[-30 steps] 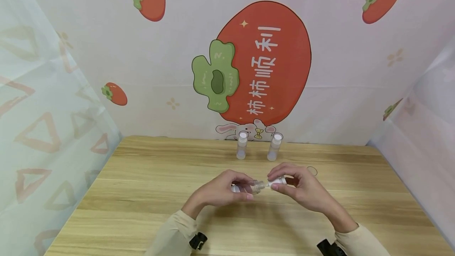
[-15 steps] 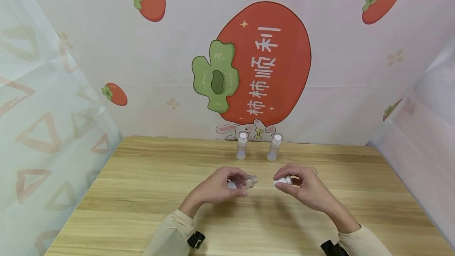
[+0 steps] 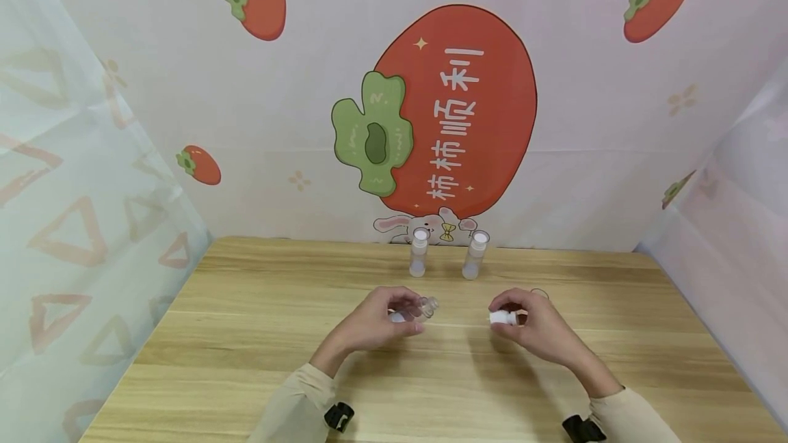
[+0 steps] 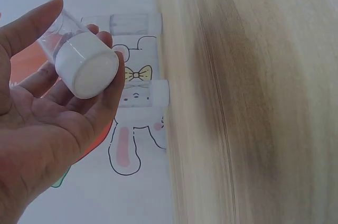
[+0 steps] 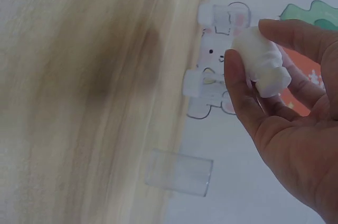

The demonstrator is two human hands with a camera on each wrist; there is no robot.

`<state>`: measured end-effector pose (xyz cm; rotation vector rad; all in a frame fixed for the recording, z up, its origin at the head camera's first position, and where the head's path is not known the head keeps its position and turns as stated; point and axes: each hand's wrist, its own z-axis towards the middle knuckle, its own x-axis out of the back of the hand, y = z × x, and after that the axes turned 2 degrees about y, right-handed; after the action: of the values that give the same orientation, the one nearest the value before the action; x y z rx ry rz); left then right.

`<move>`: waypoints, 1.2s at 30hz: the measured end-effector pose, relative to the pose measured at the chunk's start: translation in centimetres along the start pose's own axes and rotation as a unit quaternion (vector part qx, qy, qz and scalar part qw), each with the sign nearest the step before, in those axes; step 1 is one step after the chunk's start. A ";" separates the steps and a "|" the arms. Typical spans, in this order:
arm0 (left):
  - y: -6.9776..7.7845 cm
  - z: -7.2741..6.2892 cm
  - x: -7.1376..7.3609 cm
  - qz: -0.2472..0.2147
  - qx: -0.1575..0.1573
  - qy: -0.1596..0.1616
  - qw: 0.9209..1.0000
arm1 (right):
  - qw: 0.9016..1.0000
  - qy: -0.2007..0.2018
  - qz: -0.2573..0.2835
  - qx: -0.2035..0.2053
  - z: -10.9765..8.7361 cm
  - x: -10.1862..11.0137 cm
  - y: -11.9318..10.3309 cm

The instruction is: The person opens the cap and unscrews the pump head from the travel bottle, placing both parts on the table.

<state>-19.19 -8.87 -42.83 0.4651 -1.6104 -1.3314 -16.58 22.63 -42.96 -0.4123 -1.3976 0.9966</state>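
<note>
My left hand [image 3: 369, 325] grips a clear bottle [image 3: 428, 306] tilted on its side, its uncapped neck facing right. In the left wrist view the bottle's white base [image 4: 95, 73] faces the camera, and fingers and thumb curl round the clear body. A white pump top [image 3: 503, 318] is pinched between the thumb and fingers of my right hand [image 3: 544, 330], above the table. Its stepped, white shape shows in the right wrist view, where the pump top [image 5: 259, 57] lies crosswise in the fingertips. A gap separates the bottle from the pump top.
Two similar bottles, a left one [image 3: 418, 255] and a right one [image 3: 475, 256], stand upright at the back of the wooden table [image 3: 258, 333]. A clear cylindrical cover [image 5: 179, 173] stands behind my right hand. A printed backdrop [image 3: 295, 122] rises behind the table.
The pump top and the bottle neck were together a second ago; now they are apart. My right hand moved right with the pump top, my left hand slightly left with the bottle.
</note>
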 end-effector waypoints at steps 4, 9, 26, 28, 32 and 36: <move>-0.2 0.0 0.0 -0.003 0.000 0.006 1.000 | 0.999 0.010 -0.035 -0.007 0.1 0.2 1.0; -0.6 0.1 0.0 0.000 0.000 0.018 1.000 | 0.997 0.030 -0.075 -0.017 0.0 0.3 2.1; -1.1 0.4 -0.4 -0.011 -0.001 0.043 0.999 | 0.974 0.117 -0.195 -0.024 1.1 -1.5 2.6; -1.2 0.4 -0.4 -0.013 0.001 0.049 0.999 | 0.971 0.123 -0.203 -0.024 1.1 -1.7 2.6; -1.4 0.3 -0.5 -0.014 0.000 0.056 0.998 | 0.968 0.135 -0.212 -0.029 1.2 -1.9 2.7; -1.3 0.3 -0.5 -0.010 -0.001 0.055 0.998 | 0.967 0.139 -0.212 -0.034 1.3 -2.1 2.8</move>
<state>-19.57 -8.75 -44.23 0.5468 -1.5174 -1.2996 -18.45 22.20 -46.16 -0.2738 -1.2002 0.5192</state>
